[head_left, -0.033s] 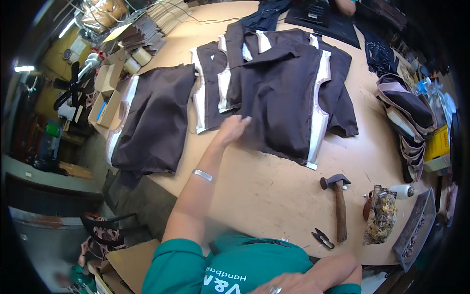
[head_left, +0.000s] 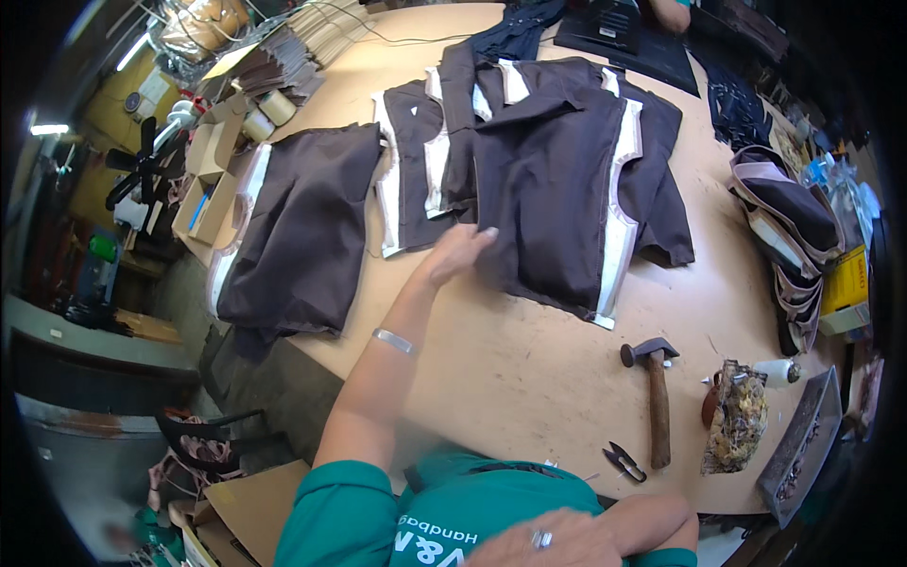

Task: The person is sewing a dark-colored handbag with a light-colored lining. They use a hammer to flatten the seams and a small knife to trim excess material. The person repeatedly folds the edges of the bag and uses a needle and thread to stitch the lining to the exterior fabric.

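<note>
My left hand [head_left: 460, 253] reaches forward to the left edge of a dark brown fabric panel [head_left: 548, 208], its fingers closed at that edge. White strips line the panel's notched right side, and its upper edge is folded over. Beneath and behind lie more brown panels [head_left: 411, 161] with white edging. Another brown panel [head_left: 302, 217] lies apart at the left, overhanging the table edge. My right hand [head_left: 543, 541], wearing a ring, is held low before my green shirt. Its fingers are blurred and partly cut off by the lower edge; I see nothing held there.
Right of me on the table [head_left: 529, 397] lie a hammer [head_left: 658, 406], small thread snips [head_left: 624, 462], a crusted block [head_left: 735, 416] and a metal tray [head_left: 801, 444]. Stacked pouches [head_left: 784, 227] stand beyond. An open carton [head_left: 203, 189] and thread spools [head_left: 276, 108] sit at the far left.
My left hand and the upper panel's left edge have shifted slightly right. My right hand has moved a little up and across my shirt.
</note>
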Demonstrator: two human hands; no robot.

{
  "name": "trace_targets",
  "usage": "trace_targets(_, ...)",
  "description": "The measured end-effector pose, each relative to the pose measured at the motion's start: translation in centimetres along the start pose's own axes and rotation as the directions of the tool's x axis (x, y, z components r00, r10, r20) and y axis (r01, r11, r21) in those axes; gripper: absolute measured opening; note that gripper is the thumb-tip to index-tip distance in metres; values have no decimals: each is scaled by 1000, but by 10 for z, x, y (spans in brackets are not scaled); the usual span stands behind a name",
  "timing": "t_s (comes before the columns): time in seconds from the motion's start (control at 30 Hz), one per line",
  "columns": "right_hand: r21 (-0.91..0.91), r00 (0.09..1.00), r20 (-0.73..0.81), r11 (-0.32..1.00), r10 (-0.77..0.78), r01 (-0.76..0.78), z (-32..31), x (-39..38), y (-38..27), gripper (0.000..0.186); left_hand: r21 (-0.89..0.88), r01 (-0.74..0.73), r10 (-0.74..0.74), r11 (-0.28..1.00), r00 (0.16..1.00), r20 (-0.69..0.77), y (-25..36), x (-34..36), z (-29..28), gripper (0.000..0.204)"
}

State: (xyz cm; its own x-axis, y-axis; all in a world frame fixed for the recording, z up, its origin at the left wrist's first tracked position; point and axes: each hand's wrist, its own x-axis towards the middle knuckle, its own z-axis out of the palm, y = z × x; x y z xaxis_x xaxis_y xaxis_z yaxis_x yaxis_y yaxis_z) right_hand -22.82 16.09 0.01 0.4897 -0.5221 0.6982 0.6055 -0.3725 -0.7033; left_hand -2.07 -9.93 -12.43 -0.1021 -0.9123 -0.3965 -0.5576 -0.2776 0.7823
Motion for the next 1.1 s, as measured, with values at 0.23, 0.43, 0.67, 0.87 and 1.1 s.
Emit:
trace_targets(0.23, -549, 580, -814, 278, 37, -788, -147, -41, 61, 57, -858, -21, 468, 514, 845, 259, 82, -136, 11, 32)
trace_targets(0.43, -484, 479, -822, 66, 309, -873, -170, -72, 86, 62, -126, -188, 226, 974, 823, 521, 40, -153, 2, 30)
trace_targets(0.67, -565, 546, -786, 23, 291, -825, -157, -59, 93, 50, 684, -233, 601, 691, 712, -364, 9, -154, -1, 12)
trace_targets(0.87, -235, 394, -803, 370, 448, -899, -164, -51, 83, 40, 150, -690, 697, 708, 717, 7, 30, -153, 93, 18)
trace_targets(1.1, -37, 533, -614, 653, 583, -757, -142, -52, 65, 38, -58, -485, 484, 873, 875, -27, 44, -128, 123, 25)
